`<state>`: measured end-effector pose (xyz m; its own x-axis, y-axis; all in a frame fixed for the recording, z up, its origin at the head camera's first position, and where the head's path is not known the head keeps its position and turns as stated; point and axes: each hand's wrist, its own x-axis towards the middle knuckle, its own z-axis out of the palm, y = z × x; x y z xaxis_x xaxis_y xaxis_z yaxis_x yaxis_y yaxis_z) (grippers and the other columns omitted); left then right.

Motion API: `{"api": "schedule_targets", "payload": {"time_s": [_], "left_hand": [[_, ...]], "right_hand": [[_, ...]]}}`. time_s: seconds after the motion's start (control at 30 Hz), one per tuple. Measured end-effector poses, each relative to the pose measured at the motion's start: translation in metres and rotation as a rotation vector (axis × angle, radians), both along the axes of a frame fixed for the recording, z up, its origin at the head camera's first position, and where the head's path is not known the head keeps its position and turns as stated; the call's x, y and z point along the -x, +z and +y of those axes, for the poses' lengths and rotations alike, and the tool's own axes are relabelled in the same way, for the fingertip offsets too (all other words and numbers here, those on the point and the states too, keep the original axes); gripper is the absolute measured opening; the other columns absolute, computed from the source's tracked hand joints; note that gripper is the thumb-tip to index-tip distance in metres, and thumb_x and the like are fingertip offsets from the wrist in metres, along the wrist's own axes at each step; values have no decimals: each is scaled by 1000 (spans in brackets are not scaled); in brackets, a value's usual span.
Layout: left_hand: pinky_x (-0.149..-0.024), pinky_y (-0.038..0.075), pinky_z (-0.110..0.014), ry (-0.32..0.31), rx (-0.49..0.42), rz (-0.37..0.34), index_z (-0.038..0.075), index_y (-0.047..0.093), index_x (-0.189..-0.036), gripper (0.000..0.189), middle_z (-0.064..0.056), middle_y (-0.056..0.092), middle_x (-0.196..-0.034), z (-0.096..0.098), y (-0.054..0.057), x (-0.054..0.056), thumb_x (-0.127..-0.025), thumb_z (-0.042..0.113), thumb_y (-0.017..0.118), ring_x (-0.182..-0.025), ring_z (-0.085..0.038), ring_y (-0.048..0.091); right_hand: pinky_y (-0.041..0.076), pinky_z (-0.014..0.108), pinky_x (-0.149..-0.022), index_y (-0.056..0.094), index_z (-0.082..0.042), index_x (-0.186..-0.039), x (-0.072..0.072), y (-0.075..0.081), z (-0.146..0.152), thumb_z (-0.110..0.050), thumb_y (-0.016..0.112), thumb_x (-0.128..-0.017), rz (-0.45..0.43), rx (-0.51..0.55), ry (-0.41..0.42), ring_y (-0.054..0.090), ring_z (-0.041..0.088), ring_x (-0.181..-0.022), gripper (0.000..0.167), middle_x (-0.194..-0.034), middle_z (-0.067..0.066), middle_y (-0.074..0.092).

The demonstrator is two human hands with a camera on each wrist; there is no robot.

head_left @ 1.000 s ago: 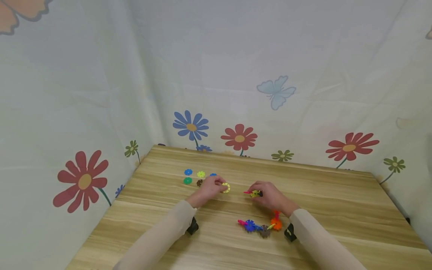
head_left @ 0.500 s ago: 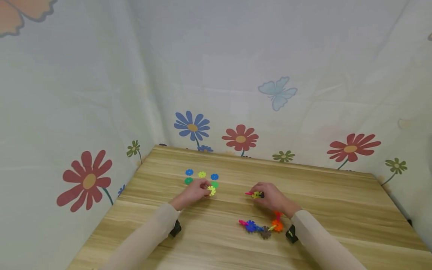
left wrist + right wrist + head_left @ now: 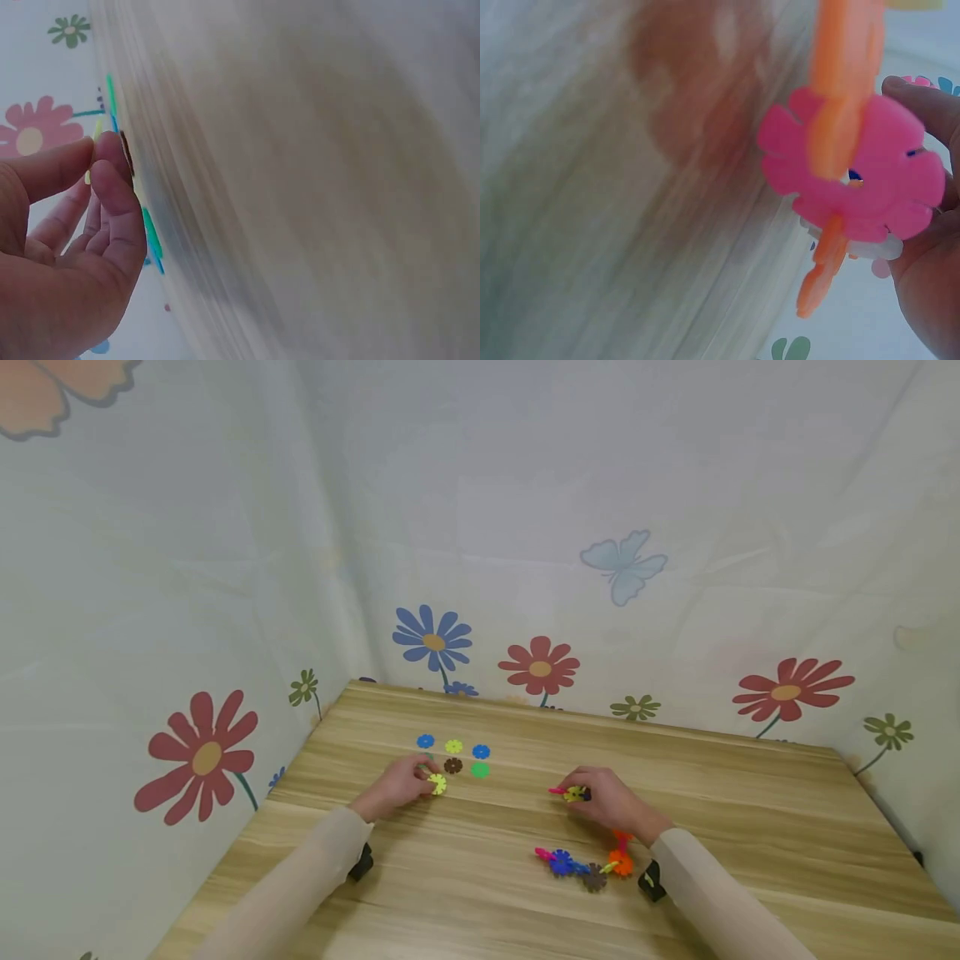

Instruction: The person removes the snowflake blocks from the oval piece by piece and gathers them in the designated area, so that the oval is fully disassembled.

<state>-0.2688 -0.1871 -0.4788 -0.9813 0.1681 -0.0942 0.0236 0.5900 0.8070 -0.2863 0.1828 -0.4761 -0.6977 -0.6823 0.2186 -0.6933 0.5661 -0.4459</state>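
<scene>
My left hand [image 3: 397, 783] pinches a yellow notched flower disc [image 3: 438, 784] between thumb and fingertips, just above the table. Seen edge-on in the left wrist view, the yellow disc [image 3: 97, 131] is a thin strip. To the right, my right hand [image 3: 611, 799] holds one end of a chain of interlocked flower discs, where a yellow disc [image 3: 574, 794] and a pink one stick out past the fingers. The chain curves under the wrist to an orange disc [image 3: 621, 863], a grey-brown disc [image 3: 595, 878] and a blue disc [image 3: 561, 862]. Close up, a pink disc [image 3: 892, 165] hangs beside the right palm.
Loose discs lie in two rows at the back left of the wooden table [image 3: 720, 793]: two blue, a yellow [image 3: 453, 747], a brown [image 3: 453, 766] and a green [image 3: 480, 769]. My left fingers partly cover another green one. A flower-printed curtain [image 3: 480, 527] borders the table.
My left hand has moved left with the yellow disc, from near the right hand to the front of the loose discs, uncovering the brown and light green ones. The right hand stays nearly still.
</scene>
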Motion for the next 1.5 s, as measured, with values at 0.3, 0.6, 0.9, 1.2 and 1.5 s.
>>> {"api": "schedule_targets", "payload": {"time_s": [0.3, 0.6, 0.9, 1.2, 1.5], "left_hand": [[-64, 47, -29, 40, 85, 23, 1, 65, -106, 30, -9, 61, -90, -13, 0, 2, -77, -4, 69, -78, -18, 56], [-71, 49, -33, 50, 109, 0, 0, 66, -106, 30, -10, 62, -98, -13, 4, 3, -77, -5, 68, -88, -21, 58], [-75, 49, -37, 66, 189, 30, -1, 66, -104, 27, -12, 63, -97, -14, 7, 4, -78, 2, 68, -88, -23, 58], [-76, 50, -37, 34, 210, 77, 1, 66, -100, 18, -8, 64, -96, -3, 16, 8, -85, 9, 67, -89, -22, 59], [-67, 49, -30, -13, 123, 92, 2, 67, -95, 10, -3, 64, -86, 34, 27, 9, -89, 9, 64, -76, -15, 58]], "right_hand": [[50, 35, -81, 71, -10, -101, -1, 2, -2, -12, 76, -80, -17, -8, -6, 60, 15, -91, 22, -100, -2, 65], [51, 33, -78, 71, -11, -102, -2, 3, -3, -12, 76, -81, -11, -1, -2, 60, 14, -90, 22, -100, -3, 65], [50, 36, -81, 70, -11, -102, -3, 4, -3, -12, 76, -81, -26, -21, -14, 60, 15, -92, 22, -101, -3, 64], [49, 38, -85, 70, -10, -102, -3, 5, -4, -11, 76, -80, -33, -9, -19, 60, 18, -95, 23, -102, -2, 64], [50, 37, -84, 70, -11, -101, -4, 5, -4, -10, 76, -80, -41, -4, -42, 59, 17, -93, 23, -101, -4, 64]]}}
